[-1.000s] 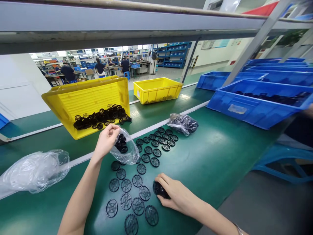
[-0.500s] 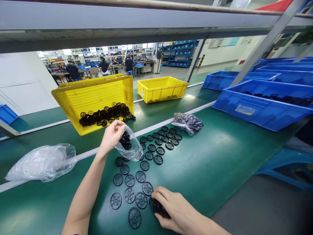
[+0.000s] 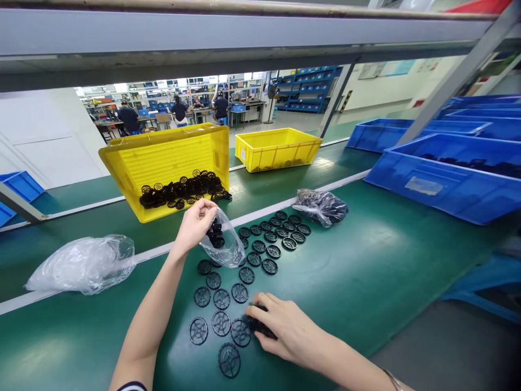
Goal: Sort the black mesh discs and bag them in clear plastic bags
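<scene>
My left hand [image 3: 198, 222] pinches the top of a clear plastic bag [image 3: 230, 245] and holds it up off the green surface. Several black parts show inside that bag. My right hand [image 3: 285, 328] curls round a stack of black spoked wheels [image 3: 260, 323] low over the surface. Loose black spoked wheels [image 3: 221, 323] lie flat in uneven rows between the two hands and beyond the bag. The fingers partly cover the stack, so how much it holds is hidden.
A tilted yellow bin [image 3: 171, 163] holds a heap of black wheels; a second yellow bin [image 3: 279, 149] stands behind. A filled plastic bag [image 3: 321, 207] lies at the wheels' far end. Crumpled clear bags [image 3: 85, 264] lie left, blue bins [image 3: 439, 179] right. A grey beam [image 3: 244, 38] crosses overhead.
The wheel beside my right fingers no longer lies on the surface; my right hand, with the stack, has moved over its place. My left hand still holds the bag. The view has shifted slightly.
</scene>
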Demonstrator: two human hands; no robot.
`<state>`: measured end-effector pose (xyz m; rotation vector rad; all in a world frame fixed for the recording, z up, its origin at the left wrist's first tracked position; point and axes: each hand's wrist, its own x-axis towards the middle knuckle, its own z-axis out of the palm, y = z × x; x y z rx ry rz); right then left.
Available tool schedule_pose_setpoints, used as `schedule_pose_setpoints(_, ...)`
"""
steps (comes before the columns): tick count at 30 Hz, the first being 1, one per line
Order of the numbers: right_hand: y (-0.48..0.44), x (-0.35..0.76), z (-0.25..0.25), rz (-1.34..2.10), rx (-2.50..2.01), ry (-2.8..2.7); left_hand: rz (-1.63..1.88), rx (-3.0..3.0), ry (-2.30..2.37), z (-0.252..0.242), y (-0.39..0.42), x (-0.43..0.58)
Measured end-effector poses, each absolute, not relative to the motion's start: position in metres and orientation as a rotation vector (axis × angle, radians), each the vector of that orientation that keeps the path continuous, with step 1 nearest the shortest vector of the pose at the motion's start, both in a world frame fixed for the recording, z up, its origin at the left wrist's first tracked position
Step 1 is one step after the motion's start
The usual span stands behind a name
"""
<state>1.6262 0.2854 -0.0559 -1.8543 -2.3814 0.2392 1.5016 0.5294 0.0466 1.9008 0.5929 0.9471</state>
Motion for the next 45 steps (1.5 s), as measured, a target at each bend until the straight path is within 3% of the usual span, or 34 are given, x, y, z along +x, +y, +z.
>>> schedule_pose_setpoints(11, 0.297, 1.592, -0.070, 0.140, -1.798, -2.616, 0.943, 1.914, 0.590, 0.044, 0.532, 1.501)
schedule_pose_setpoints(16, 0.305, 1.615, -0.028, 0.271, -1.751, -2.282, 0.936, 1.940, 0.593, 0.045, 0.530, 1.502)
schedule_pose_setpoints(22, 0.412, 1.613, 0.027, -0.127, -1.936, -1.973, 0.913, 2.037, 0.611, 0.045, 0.525, 1.502)
schedule_pose_setpoints(25, 0.468, 1.602, 0.028, -0.120, -1.948, -2.067, 0.967, 2.074, 0.655, 0.045, 0.527, 1.501)
schedule_pose_setpoints(28, 0.475, 1.603, 0.022, -0.127, -1.831, -2.069, 0.976, 2.040, 0.639, 0.044, 0.532, 1.499)
schedule_pose_setpoints(33, 0.388, 1.628, -0.012, -0.291, -1.392, -1.954, 0.987, 2.013, 0.658, 0.043, 0.538, 1.499)
schedule_pose_setpoints(40, 0.309, 1.628, -0.103, -0.256, -1.687, -2.080, 1.000, 2.028, 0.661, 0.041, 0.537, 1.499)
schedule_pose_setpoints(45, 0.302, 1.611, -0.099, 0.003, -1.777, -2.105, 1.013, 2.044, 0.655, 0.041, 0.536, 1.499)
